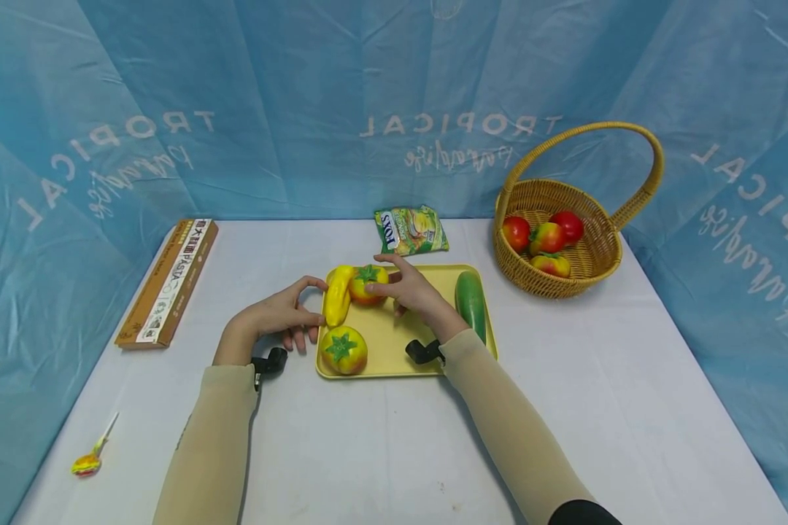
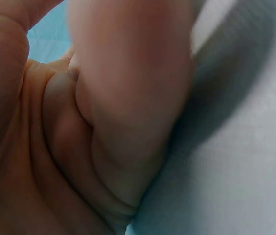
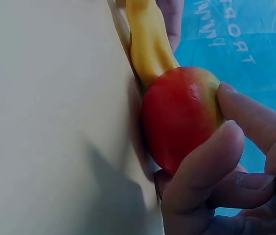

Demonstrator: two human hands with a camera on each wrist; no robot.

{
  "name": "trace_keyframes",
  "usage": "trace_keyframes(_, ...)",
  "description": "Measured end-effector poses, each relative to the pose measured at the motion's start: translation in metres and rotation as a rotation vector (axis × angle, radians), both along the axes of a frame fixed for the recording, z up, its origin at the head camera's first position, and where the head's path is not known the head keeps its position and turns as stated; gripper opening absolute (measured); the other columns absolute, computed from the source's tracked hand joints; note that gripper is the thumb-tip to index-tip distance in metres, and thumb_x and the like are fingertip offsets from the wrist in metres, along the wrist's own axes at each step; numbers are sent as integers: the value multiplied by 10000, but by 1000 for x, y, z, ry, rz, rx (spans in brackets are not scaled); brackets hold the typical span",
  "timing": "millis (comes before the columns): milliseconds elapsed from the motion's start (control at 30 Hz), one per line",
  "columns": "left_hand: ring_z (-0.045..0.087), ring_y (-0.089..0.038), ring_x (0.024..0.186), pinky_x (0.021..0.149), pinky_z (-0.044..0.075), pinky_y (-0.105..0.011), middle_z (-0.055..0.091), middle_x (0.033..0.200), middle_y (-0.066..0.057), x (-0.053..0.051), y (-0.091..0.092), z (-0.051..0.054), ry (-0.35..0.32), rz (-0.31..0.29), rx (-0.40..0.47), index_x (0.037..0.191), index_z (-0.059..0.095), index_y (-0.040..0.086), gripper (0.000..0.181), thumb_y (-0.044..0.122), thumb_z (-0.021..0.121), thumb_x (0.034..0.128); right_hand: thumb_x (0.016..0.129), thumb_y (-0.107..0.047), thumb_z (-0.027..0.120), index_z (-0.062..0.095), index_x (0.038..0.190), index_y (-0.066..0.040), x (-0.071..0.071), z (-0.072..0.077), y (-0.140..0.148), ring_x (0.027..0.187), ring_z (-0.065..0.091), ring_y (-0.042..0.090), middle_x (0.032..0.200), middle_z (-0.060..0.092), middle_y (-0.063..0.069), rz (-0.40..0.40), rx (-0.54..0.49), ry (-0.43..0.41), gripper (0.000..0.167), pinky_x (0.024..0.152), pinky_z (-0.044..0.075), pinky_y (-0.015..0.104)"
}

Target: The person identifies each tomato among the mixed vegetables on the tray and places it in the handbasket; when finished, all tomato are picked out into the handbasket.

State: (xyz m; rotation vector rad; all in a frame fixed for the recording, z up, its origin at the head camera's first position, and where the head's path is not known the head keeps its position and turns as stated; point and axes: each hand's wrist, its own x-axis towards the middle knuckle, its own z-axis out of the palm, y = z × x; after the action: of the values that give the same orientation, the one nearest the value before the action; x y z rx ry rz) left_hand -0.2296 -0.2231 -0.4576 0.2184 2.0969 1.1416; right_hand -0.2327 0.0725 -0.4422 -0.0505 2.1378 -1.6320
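Note:
On the yellow tray, a yellow banana-shaped fruit lies along the left side. The left hand is beside it, bent thumb and index finger apart at its left edge. In the left wrist view the left hand fills much of the picture. Thumb and fingers of the right hand are round a yellow-red fruit with a green top. In the right wrist view that fruit touches the banana, with the right hand at its side.
Another green-topped fruit and a green cucumber shape lie on the tray. Behind it is a green packet. A wicker basket with several red fruits stands right; a pasta box and lollipop lie left.

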Motion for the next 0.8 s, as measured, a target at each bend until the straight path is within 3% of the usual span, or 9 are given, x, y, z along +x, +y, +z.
trace_keyframes(800,708,-188,545,538,601,-295,777,832,-108,-1,0,-2,-12,6,-5,1555,236,288,768,365,748,988,956,-314,812,534,1507,-309,-1,-1,-2,463,387,116,1377,560,195,-26,2,16,618,467,485,259)
